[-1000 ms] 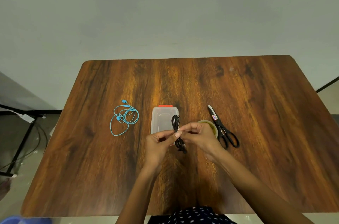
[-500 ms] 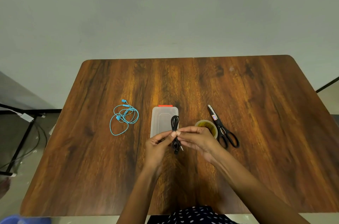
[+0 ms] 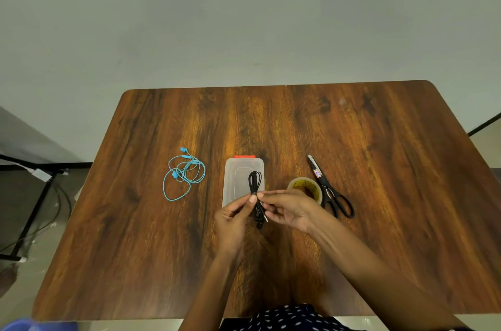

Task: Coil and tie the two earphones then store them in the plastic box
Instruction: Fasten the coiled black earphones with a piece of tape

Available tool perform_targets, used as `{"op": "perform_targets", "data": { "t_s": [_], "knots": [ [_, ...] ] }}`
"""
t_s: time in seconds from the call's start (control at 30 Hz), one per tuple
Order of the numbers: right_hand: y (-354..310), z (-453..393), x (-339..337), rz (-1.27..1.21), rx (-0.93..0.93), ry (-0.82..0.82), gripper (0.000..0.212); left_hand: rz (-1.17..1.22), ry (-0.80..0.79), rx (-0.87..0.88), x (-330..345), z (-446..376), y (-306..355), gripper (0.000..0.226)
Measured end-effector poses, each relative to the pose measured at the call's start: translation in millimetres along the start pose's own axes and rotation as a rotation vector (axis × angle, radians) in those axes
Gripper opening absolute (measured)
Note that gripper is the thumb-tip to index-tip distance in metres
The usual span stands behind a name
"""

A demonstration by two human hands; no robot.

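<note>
A: Please go from left to right. What is there?

B: At about 10 o'clock from the hands, the blue earphones [image 3: 183, 173] lie on the wooden table [image 3: 379, 168] in a loose heap, not coiled and not tied. Next, at 12 o'clock, just beyond the hands, is the plastic box [image 3: 238, 181] with its lid on and a red clasp at the far end.

A: And the hands?

B: The left hand [image 3: 235, 218] and the right hand [image 3: 288, 210] meet over the near end of the box. Both pinch the black earphones [image 3: 254, 181] at the middle of the bundle, thumb against forefinger. The loops stand up toward 12 o'clock and the plug and the buds hang toward 6 o'clock.

A: What is on the right?

B: A roll of tape [image 3: 307, 186] at 2 o'clock, partly behind the right hand, and black scissors [image 3: 330, 189] just beside it.

A: Which step is it?

B: I think it is the tying of the first coil. Whether something is already wrapped around it, I cannot tell. The next move needs one hand to hold the bundle closed while the other fastens it, without letting the loops spring open.
</note>
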State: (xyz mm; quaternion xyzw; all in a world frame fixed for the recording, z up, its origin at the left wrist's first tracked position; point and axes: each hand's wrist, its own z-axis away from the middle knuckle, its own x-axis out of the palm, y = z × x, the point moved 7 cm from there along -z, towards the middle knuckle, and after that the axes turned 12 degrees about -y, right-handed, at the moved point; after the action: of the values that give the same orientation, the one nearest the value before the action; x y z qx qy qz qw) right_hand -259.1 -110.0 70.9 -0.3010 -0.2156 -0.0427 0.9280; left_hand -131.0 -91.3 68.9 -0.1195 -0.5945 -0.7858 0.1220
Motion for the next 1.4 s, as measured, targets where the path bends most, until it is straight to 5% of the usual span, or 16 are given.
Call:
{"op": "perform_targets", "data": {
  "t_s": [0.2,0.43,0.6,1.0,1.4],
  "knots": [
    [4.5,1.2,0.4,-0.008,0.003,-0.004,0.013,0.021,-0.089,-0.024,2.6,-4.0,2.7,0.026],
    [-8.0,7.5,-6.5,0.267,-0.278,0.137,0.008,-0.301,-0.154,-0.073,3.2,-14.2,6.3,0.019],
    [-13.7,11.9,-1.9,0.376,-0.419,0.163,0.004,-0.281,-0.239,-0.111,10.2,-12.1,5.9,0.022],
    [-18.0,11.8,7.1,0.608,-0.431,0.085,0.021,-0.309,-0.246,-0.095,3.7,-8.2,12.8,0.021],
    [-15.8,18.0,-12.5,0.405,-0.413,0.136,0.017,-0.258,-0.148,-0.133,-3.6,-8.2,11.0,0.018]
  ]
}}
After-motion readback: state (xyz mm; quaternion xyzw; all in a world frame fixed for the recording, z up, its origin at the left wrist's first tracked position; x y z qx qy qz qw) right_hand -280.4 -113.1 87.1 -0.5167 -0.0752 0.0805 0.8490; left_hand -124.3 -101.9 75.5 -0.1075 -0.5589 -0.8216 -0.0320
